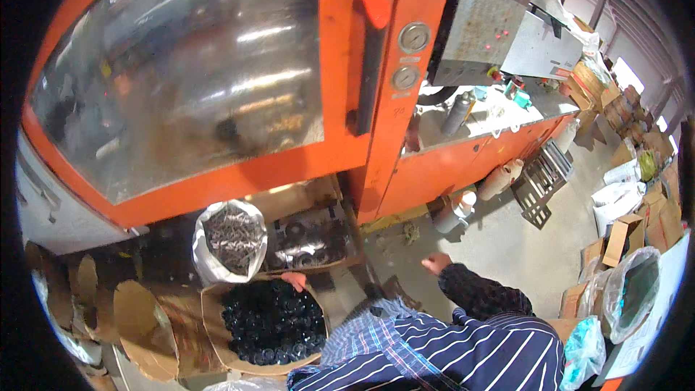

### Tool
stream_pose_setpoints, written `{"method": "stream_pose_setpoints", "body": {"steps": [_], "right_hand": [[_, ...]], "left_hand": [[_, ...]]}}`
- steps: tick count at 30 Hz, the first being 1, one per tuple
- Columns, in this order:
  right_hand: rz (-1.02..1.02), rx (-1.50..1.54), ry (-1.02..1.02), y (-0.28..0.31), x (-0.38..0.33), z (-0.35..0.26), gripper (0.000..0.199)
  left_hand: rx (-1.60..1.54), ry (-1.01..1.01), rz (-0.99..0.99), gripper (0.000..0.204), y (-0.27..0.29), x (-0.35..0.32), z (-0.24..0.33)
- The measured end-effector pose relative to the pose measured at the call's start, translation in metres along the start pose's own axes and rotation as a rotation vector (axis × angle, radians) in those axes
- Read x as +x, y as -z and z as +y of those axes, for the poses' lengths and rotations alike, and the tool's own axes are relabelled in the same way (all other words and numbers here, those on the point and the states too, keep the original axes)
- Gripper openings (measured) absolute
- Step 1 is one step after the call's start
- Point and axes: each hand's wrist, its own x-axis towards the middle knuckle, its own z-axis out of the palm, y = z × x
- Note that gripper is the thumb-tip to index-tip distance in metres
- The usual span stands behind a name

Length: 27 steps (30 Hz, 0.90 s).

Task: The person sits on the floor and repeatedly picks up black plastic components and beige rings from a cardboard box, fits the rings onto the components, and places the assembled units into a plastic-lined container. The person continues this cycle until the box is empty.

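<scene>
My left hand (294, 281) is at the far rim of an open cardboard box (213, 318). The box holds many glossy black round parts (274, 322). How its fingers are set is too small to make out. Off to the right, over the floor, my right hand (436, 263) sticks out of a dark sleeve (481, 293). Its fingers look curled in, and nothing shows in them. Beyond the box stands a white sack (210, 264) filled with grey scrap pieces (235, 239). A flat carton with dark parts (308, 242) lies beside the sack.
An orange machine with a windowed door (344, 152) and black handle (371, 80) rises ahead. To its right are an orange cabinet (463, 174), a jug (456, 211) and a dark slotted rack (539, 188). Cartons (148, 333) stand left; bags and boxes (626, 242) line the right.
</scene>
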Motion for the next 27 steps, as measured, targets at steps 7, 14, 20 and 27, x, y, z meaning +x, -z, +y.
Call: {"method": "stream_pose_setpoints", "body": {"steps": [7,14,20,27], "right_hand": [[0.776,0.322,0.53,0.253,0.086,-0.166,0.044],[1.305,-0.018,0.819,0.471,0.091,-0.27,0.027],[1.264,-0.102,0.84,0.517,0.1,-0.289,0.029],[1.148,-0.201,0.723,0.527,0.106,-0.299,0.031]], "left_hand": [[0.069,-0.046,0.018,0.022,-0.036,0.035,0.036],[0.14,-0.02,0.037,0.02,-0.058,0.044,0.045],[0.192,0.011,0.057,0.018,-0.07,0.049,0.052],[0.237,0.046,0.076,0.016,-0.085,0.057,0.059]]}}
